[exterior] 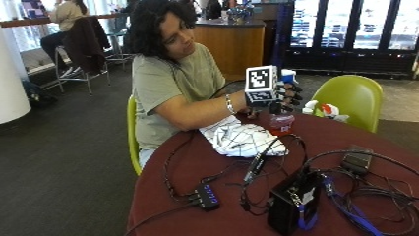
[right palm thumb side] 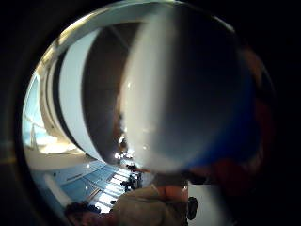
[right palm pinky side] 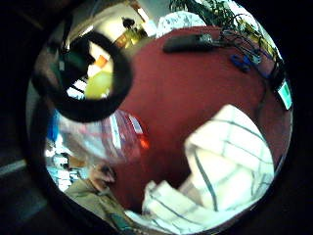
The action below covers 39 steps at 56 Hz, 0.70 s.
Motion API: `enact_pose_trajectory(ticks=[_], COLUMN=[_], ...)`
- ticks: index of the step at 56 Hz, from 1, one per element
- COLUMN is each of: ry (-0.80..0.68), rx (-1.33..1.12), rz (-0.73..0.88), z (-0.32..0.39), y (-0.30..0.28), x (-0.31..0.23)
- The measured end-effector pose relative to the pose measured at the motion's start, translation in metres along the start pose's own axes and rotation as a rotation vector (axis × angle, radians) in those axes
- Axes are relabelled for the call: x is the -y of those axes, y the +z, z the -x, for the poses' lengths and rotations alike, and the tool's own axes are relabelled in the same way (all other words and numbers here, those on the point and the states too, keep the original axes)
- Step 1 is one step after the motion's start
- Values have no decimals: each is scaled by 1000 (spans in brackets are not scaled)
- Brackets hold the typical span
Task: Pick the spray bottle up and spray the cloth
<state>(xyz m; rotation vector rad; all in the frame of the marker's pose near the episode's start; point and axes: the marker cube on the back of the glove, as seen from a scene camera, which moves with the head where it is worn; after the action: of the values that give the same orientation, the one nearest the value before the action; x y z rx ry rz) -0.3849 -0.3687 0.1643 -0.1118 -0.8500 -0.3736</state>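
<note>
Your black-gloved right hand (exterior: 283,96) grips the clear plastic spray bottle (exterior: 282,120), lifted at centre frame above the white checked cloth (exterior: 239,139) on the dark red bench (exterior: 196,167); spraying remains.

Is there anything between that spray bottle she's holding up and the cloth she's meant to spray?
Nothing visible. The gloved right hand holds the spray bottle up just beside the crumpled white cloth on the red table, with only open air between them.

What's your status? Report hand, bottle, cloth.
Right hand grips the spray bottle, lifted off the table. Cloth crumpled below, beside it. Nothing between them.
</note>
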Motion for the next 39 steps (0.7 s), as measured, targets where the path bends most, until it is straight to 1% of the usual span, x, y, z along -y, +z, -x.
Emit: enact_pose_trajectory(ticks=[3,9,18,26,39], ry=[32,98,153,187,152], rx=[-121,-400,-632,-729,-760], rz=[24,9,45,82,79], z=[2,8,26,45,70], y=[-12,-41,-58,-72,-91], x=[-8,-23,-42,-65,-96])
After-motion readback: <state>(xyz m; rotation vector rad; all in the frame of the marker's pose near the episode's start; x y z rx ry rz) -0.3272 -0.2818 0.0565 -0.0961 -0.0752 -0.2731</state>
